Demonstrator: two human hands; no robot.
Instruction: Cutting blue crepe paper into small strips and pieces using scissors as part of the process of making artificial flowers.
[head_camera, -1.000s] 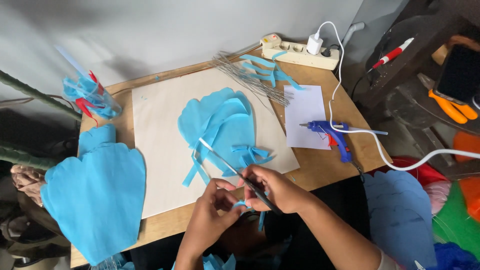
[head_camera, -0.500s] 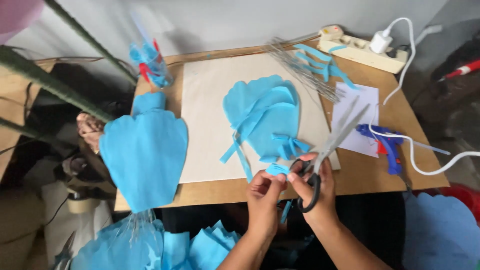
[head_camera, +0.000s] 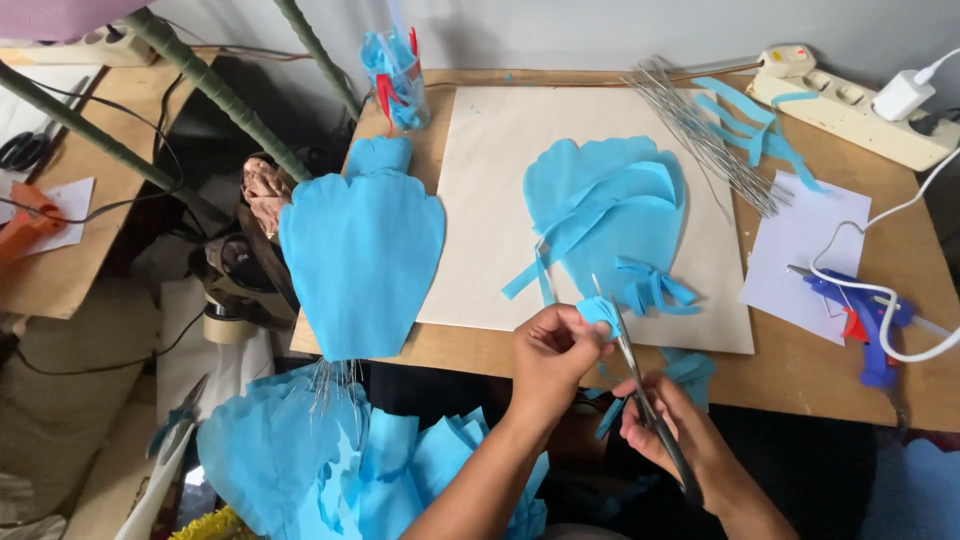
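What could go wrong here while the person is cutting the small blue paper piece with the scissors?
1. The left hand pinches the small blue paper piece right beside the scissors blades, so a fingertip might get nicked.
2. The piece is small, so the cut could easily run crooked.
3. The glue gun lies by the right hand with its white cable looping nearby; an elbow might snag it.

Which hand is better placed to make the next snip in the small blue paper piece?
Probably the right hand: it holds the scissors, blades at the small blue paper piece. The left hand is pinching that piece.
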